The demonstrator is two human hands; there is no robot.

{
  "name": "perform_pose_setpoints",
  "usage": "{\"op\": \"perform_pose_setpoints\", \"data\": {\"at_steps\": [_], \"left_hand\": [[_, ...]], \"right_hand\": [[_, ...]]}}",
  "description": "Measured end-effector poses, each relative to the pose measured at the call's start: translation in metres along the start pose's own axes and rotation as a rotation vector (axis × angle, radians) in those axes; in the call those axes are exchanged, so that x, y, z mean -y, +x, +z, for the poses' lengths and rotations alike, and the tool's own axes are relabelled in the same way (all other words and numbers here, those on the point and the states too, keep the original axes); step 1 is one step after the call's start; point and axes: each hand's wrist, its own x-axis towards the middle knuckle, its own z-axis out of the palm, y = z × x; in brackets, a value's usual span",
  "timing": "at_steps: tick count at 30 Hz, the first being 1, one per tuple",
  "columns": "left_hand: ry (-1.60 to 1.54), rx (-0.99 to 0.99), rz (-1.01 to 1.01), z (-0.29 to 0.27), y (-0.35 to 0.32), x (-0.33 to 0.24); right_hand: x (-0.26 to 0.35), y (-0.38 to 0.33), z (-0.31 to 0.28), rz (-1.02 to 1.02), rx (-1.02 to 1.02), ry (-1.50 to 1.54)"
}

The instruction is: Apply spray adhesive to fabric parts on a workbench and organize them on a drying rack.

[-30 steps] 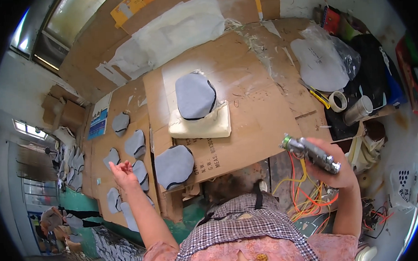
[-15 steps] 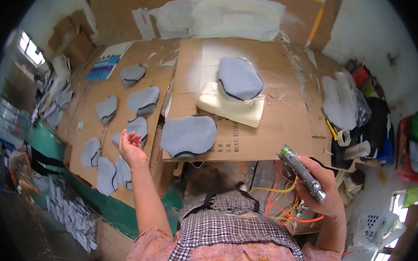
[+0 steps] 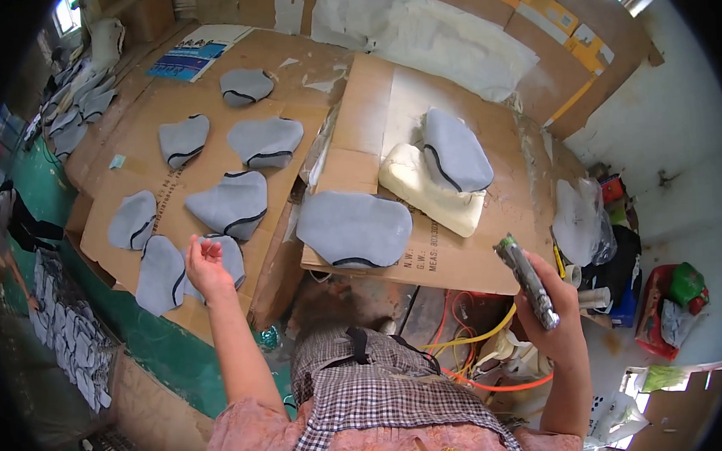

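My right hand [image 3: 554, 301] is wrapped around a worn, grey, tube-shaped metal spray gun [image 3: 527, 282], beyond the table's front edge. Palm up, my left hand [image 3: 207, 270] has its fingers loosely bent and holds nothing. It is over two grey fabric pieces with dark edging, one of them this curved piece [image 3: 161, 273]. A larger grey piece [image 3: 353, 230] lies flat at the front of the cardboard. Behind it, another grey piece [image 3: 457, 151] rests on a cream foam-like block [image 3: 433, 191]. Several similar pieces, such as this one [image 3: 229, 204], are spread over the left cardboard.
Orange and yellow hoses [image 3: 488, 386] hang below the table edge. A clear plastic bag [image 3: 598, 229], a roll [image 3: 574, 275] and a red basket [image 3: 655, 312] are at the right. At far left, a person's arm [image 3: 22, 280] reaches to a heap of grey pieces [image 3: 69, 339].
The view has turned leftward, so the table appears tilted. My left hand has shifted slightly toward the front left pieces. The spray gun stays in my right hand.
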Motion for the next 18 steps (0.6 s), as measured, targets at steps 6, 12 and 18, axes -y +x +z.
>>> {"op": "perform_pose_setpoints", "data": {"at_steps": [6, 12, 18], "left_hand": [[0.042, -0.014, 0.086, -0.008, 0.003, -0.01], [0.062, -0.08, 0.129, -0.021, 0.003, -0.02], [0.123, -0.066, 0.181, 0.02, -0.034, -0.01]], "right_hand": [[-0.008, 0.03, -0.011, -0.069, -0.124, -0.015], [-0.044, 0.028, -0.038, 0.019, -0.097, 0.211], [-0.105, 0.034, -0.07, 0.007, -0.155, 0.262]]}}
